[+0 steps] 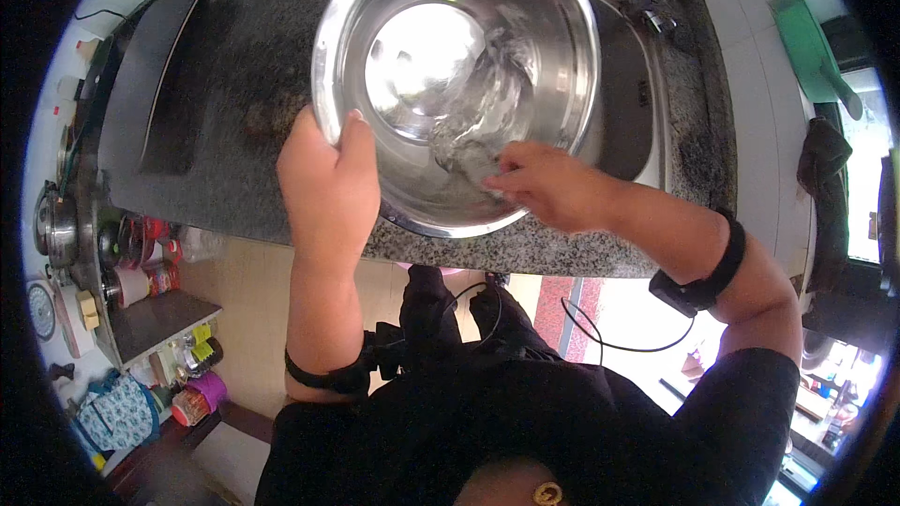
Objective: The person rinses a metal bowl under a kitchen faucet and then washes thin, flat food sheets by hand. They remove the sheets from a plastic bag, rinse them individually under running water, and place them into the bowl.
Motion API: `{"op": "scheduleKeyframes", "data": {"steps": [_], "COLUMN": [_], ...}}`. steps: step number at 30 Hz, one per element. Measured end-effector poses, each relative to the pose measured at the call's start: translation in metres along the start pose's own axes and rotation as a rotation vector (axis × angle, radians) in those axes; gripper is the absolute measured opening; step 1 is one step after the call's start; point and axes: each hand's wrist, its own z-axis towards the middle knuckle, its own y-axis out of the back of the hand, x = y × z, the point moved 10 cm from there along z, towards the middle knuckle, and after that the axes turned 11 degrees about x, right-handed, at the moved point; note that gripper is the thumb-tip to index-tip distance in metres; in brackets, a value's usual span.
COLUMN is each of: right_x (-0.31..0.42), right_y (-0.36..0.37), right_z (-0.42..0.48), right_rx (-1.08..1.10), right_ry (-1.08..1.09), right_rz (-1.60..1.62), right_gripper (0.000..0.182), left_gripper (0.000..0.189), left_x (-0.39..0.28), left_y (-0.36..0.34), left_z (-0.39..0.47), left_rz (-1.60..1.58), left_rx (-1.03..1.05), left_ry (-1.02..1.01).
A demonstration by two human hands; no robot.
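Note:
A large stainless steel basin [394, 176] is over the granite counter and overlaps the sink at its right. Its open mouth faces me. Gripping the near left rim, my left hand [329, 169] has its thumb on the inside wall. My right hand [552, 183] reaches over the near right rim, fingers curled inside the basin. By those fingers is a blurred, pale grey patch [467, 158]; whether it is water or something held cannot be made out. Wavy, clear streaks that look like water [503, 84] run across the basin's inner right side.
Right of the basin lies a sink [626, 98] with a faucet [661, 20] behind it. A dark flat panel [165, 63] is on the speckled granite counter [562, 253] at left. Shelves [162, 323] with jars and pots stand lower left. A black cable [633, 349] hangs near my right arm.

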Motion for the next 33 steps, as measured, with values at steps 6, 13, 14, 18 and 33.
{"op": "scheduleKeyframes", "data": {"steps": [6, 13, 14, 18, 33], "right_x": [-0.044, -0.108, -0.119, -0.175, -0.257], "right_y": [0.045, 0.125, 0.132, 0.122, 0.077], "right_z": [-0.024, -0.077, -0.089, -0.111, -0.066], "right_rx": [-0.125, -0.699, -0.807, -0.694, -0.554], "right_ry": [-0.205, -0.403, -0.359, -0.677, -0.329], "right_rz": [-0.547, -0.124, -0.078, 0.563, 0.965], "right_gripper": [0.032, 0.015, 0.019, 0.030, 0.054], "left_gripper": [0.021, 0.016, 0.015, 0.007, 0.017], "left_x": [-0.003, 0.002, -0.011, -0.072, -0.151], "left_y": [-0.010, -0.015, -0.017, -0.011, 0.015], "left_z": [0.011, 0.036, 0.038, 0.044, 0.024], "left_rz": [-0.023, -0.237, -0.239, -0.005, 0.469], "left_rx": [0.064, 0.045, 0.033, -0.011, -0.289], "left_ry": [-0.026, -0.102, -0.149, -0.372, -0.844]}}
